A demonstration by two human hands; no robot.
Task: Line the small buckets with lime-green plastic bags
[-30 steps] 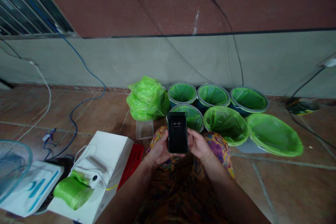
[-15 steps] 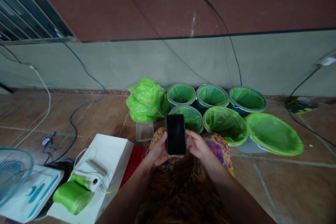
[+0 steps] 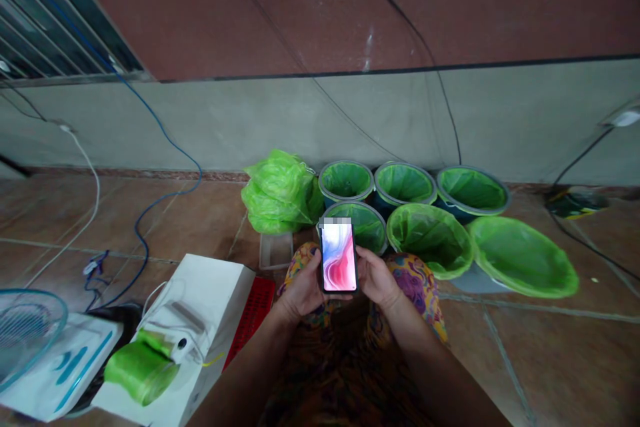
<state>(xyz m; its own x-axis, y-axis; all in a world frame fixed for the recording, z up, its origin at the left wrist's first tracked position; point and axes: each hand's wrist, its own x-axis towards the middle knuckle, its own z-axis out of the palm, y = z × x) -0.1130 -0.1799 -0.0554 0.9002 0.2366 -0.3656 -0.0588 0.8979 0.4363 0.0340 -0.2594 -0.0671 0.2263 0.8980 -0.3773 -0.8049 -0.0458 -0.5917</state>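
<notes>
A smartphone (image 3: 339, 259) is held upright between my two hands above my knees, its screen lit with a white, blue and red picture. My left hand (image 3: 303, 288) grips its left edge and lower corner, the thumb along the side. On the other edge, my right hand (image 3: 379, 277) is closed around the phone's lower right side, with some fingers hidden behind it. Just beyond the phone stands a bin (image 3: 367, 227) lined with a green bag, partly covered by the phone.
Several more green-lined bins (image 3: 430, 240) stand to the right along the wall. Left of them lies a heap of green mesh bags (image 3: 280, 190) by a small clear tray (image 3: 276, 251). A white box (image 3: 215, 280) carries a green roll (image 3: 143, 370); a red basket (image 3: 247, 320) sits beside it.
The phone's screen has gone from black to lit with a coloured picture. Both hands keep their hold in nearly the same place.
</notes>
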